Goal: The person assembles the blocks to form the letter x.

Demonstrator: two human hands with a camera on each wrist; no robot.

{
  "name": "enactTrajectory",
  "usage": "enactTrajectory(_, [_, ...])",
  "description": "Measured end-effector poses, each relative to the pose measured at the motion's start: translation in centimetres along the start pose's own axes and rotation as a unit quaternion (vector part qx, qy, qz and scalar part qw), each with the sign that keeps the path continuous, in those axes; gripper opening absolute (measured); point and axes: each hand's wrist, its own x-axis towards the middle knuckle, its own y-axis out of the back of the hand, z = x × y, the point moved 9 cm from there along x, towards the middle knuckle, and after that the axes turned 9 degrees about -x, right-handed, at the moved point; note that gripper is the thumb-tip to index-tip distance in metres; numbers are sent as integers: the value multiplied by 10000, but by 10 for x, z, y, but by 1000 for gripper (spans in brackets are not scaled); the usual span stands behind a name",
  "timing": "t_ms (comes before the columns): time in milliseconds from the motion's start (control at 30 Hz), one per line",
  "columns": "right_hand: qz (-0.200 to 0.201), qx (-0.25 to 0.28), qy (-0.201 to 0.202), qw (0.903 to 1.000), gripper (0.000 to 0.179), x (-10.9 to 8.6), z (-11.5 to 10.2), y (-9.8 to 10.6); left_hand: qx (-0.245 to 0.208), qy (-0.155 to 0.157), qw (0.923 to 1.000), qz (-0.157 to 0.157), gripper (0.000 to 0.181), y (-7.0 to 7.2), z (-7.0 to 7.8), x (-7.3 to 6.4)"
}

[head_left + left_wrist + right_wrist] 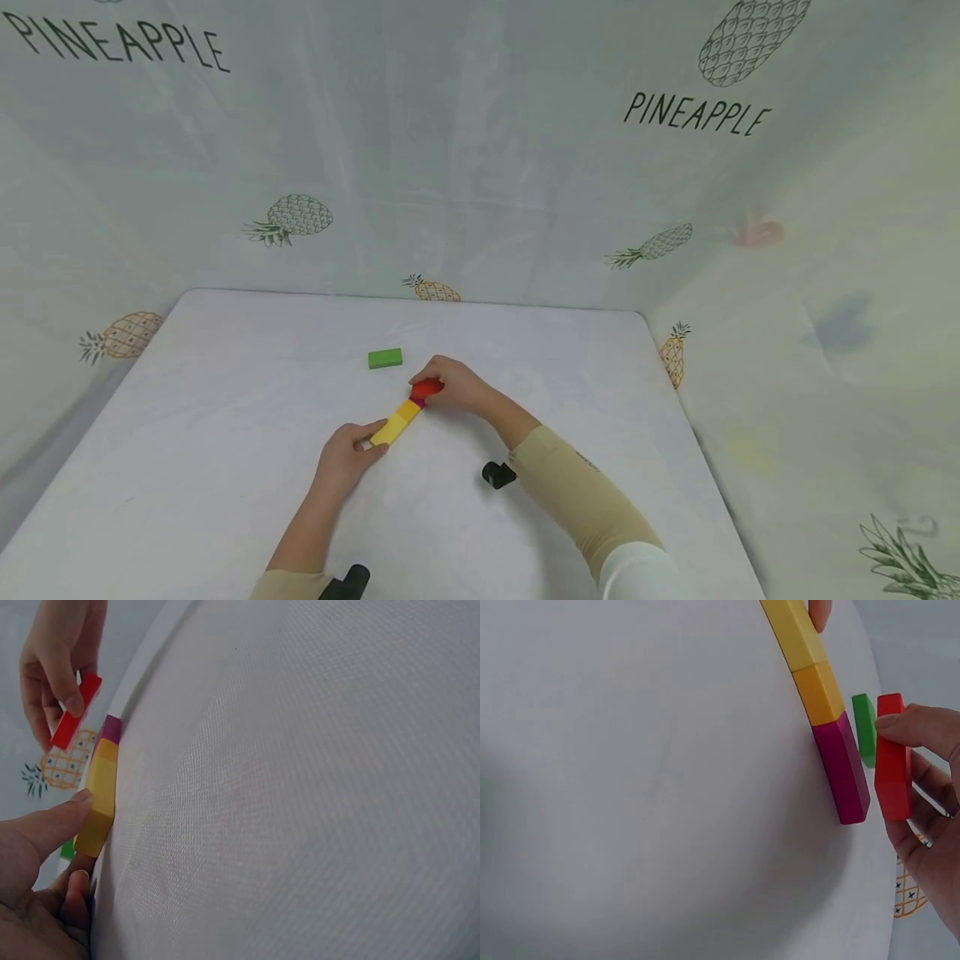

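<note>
A yellow block (387,430), an orange block (817,694) and a magenta block (840,769) lie end to end in a slanting row on the white table. My left hand (347,454) pinches the near end of the yellow block between thumb and fingers. In my right hand (459,387) is a red block (892,761), gripped by thumb and fingers. It is held above the far end of the row, over the magenta block, as the left wrist view shows a gap between them.
A green block (385,358) lies alone on the table (300,350), beyond the row. Black wrist-camera parts (498,475) sit at both forearms. A curtain (480,167) printed with pineapples hangs behind the table and along its sides.
</note>
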Motion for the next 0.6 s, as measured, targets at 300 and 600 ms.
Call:
enactTrajectory(300, [281,189,121,9994,33,-8,-2,-6,23,8,10000,-49,45,-1,0,0])
enactTrajectory(600, [586,727,-18,9956,31,-15,-2,-13,58,32,10000,2,45,0,0,1])
